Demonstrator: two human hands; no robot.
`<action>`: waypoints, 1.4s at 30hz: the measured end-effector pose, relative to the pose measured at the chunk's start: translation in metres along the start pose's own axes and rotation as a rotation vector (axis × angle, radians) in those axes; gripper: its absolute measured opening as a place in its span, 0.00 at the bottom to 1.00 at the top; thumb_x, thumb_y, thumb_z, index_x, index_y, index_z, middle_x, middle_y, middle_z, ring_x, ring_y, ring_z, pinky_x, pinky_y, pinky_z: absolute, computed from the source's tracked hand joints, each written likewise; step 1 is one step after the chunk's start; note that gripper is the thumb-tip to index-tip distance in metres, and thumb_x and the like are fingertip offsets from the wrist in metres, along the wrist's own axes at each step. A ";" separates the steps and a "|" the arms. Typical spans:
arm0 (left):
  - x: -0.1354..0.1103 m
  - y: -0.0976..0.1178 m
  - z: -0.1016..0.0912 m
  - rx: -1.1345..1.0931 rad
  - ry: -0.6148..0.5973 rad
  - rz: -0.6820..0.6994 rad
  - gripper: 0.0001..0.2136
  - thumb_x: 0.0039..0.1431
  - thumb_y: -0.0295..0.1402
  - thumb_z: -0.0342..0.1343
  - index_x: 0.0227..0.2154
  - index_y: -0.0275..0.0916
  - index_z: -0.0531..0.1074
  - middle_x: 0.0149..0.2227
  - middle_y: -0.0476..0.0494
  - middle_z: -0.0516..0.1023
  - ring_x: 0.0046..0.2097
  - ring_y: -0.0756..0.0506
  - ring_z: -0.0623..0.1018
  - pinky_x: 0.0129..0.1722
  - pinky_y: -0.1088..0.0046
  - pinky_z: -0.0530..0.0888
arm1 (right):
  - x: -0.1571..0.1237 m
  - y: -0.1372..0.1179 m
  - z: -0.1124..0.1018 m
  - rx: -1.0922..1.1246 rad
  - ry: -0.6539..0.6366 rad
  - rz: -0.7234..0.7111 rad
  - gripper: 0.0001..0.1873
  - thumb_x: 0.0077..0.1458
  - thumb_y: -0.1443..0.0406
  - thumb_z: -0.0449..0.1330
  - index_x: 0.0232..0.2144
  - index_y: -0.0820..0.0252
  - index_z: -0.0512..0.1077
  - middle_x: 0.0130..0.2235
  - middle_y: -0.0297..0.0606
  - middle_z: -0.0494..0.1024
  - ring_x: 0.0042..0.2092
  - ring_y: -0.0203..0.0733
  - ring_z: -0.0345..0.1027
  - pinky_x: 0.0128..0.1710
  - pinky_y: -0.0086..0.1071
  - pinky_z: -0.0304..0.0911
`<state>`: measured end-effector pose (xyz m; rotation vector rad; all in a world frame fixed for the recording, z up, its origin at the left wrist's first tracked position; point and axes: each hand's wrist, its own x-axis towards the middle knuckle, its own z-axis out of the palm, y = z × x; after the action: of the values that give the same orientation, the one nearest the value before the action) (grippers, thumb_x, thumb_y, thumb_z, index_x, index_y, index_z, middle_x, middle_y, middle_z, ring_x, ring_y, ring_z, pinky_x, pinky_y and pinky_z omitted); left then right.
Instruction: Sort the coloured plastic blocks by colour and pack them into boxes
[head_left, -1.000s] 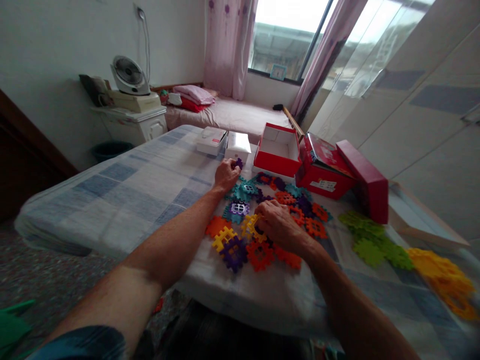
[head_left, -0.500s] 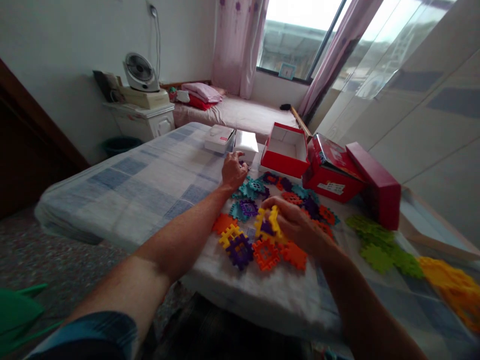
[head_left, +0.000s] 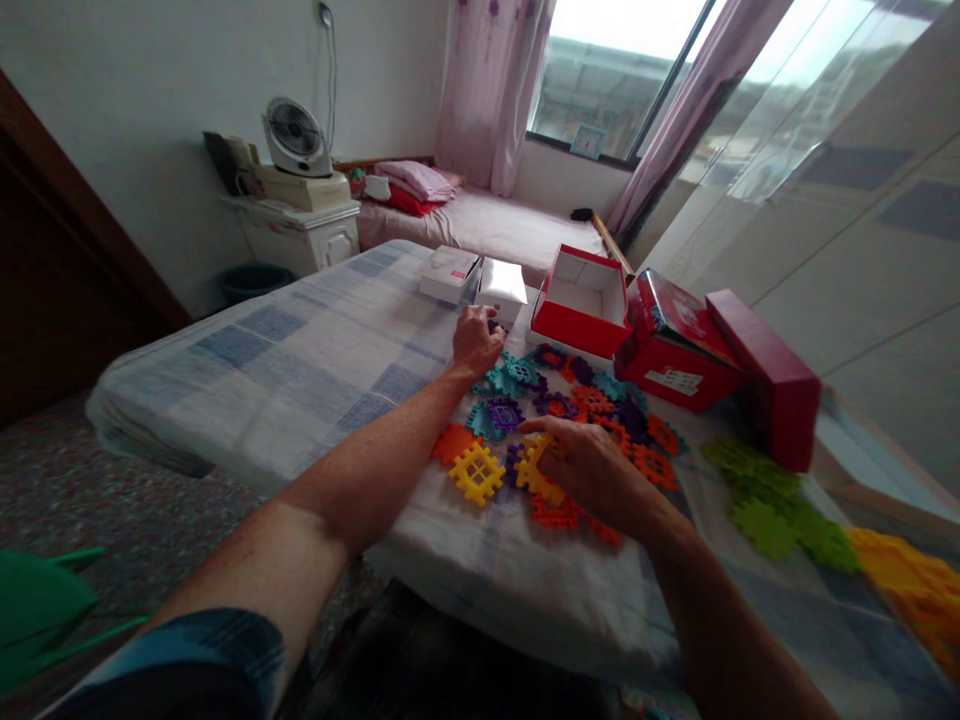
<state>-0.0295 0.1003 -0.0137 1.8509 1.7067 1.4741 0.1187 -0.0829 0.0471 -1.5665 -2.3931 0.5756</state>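
Note:
My left hand (head_left: 478, 342) is stretched forward, its fingers curled on a small purple interlocking piece (head_left: 494, 326) beside the white box (head_left: 501, 285). Nearer to me, my right hand (head_left: 589, 458) grips a yellow interlocking piece (head_left: 534, 468), index finger extended over it; a purple piece shows partly behind that one. A yellow square piece with a window grid (head_left: 477, 474) lies flat to its left, next to an orange piece (head_left: 453, 443). Teal, purple and orange pieces (head_left: 592, 399) are heaped on the cloth around both hands. Orange pieces under my right hand are partly covered.
Past the heap stand a second white box (head_left: 448, 272), an open red box (head_left: 579, 300), a red carton (head_left: 679, 345) and a leaning red lid (head_left: 769, 380). Green pieces (head_left: 772, 505) and yellow-orange pieces (head_left: 911, 585) lie to the right. A checked cloth (head_left: 300, 390) covers the table.
My right hand has lowered and turned, with the yellow piece now lower. The purple piece that overlapped the yellow square on the cloth is gone from there. My left hand stays by the white box.

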 end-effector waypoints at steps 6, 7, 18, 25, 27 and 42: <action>0.000 -0.001 -0.001 0.022 0.002 0.011 0.14 0.51 0.24 0.52 0.41 0.31 0.72 0.44 0.35 0.72 0.49 0.41 0.71 0.55 0.67 0.65 | -0.003 -0.021 0.030 0.022 -0.008 -0.079 0.26 0.51 0.68 0.54 0.54 0.61 0.66 0.45 0.43 0.76 0.43 0.42 0.70 0.43 0.33 0.61; 0.000 -0.001 0.000 0.022 0.006 0.015 0.13 0.51 0.24 0.52 0.41 0.31 0.72 0.44 0.35 0.72 0.50 0.41 0.71 0.55 0.66 0.65 | -0.003 -0.022 0.035 -0.019 -0.004 -0.072 0.26 0.51 0.67 0.54 0.54 0.61 0.66 0.46 0.44 0.76 0.44 0.43 0.69 0.44 0.35 0.61; 0.000 -0.003 0.000 0.007 0.016 0.013 0.13 0.50 0.24 0.51 0.40 0.32 0.72 0.43 0.36 0.71 0.49 0.41 0.72 0.54 0.67 0.66 | -0.003 -0.027 0.046 -0.084 0.022 -0.027 0.25 0.52 0.65 0.55 0.54 0.59 0.62 0.46 0.42 0.72 0.44 0.43 0.68 0.43 0.34 0.61; 0.000 -0.005 0.002 -0.025 0.041 0.022 0.11 0.49 0.24 0.52 0.37 0.36 0.72 0.41 0.39 0.70 0.46 0.43 0.72 0.53 0.65 0.68 | -0.001 -0.023 0.044 -0.026 0.057 -0.072 0.20 0.50 0.64 0.58 0.47 0.57 0.65 0.48 0.41 0.67 0.40 0.39 0.66 0.39 0.33 0.61; 0.000 -0.006 0.002 -0.032 0.039 0.025 0.11 0.49 0.24 0.52 0.37 0.36 0.72 0.41 0.39 0.70 0.47 0.43 0.72 0.53 0.65 0.67 | 0.001 -0.020 0.044 0.053 0.067 -0.079 0.19 0.48 0.66 0.58 0.44 0.59 0.64 0.45 0.40 0.69 0.39 0.39 0.65 0.40 0.34 0.60; -0.017 0.038 -0.012 -0.489 -0.234 0.178 0.15 0.59 0.40 0.48 0.41 0.37 0.72 0.32 0.46 0.75 0.30 0.50 0.74 0.32 0.75 0.72 | 0.025 0.048 -0.007 0.737 0.718 0.303 0.21 0.48 0.54 0.54 0.42 0.60 0.64 0.34 0.35 0.72 0.31 0.36 0.66 0.30 0.29 0.63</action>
<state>-0.0120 0.0691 0.0115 1.8402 0.9866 1.4974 0.1505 -0.0418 0.0314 -1.4399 -1.2309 0.6874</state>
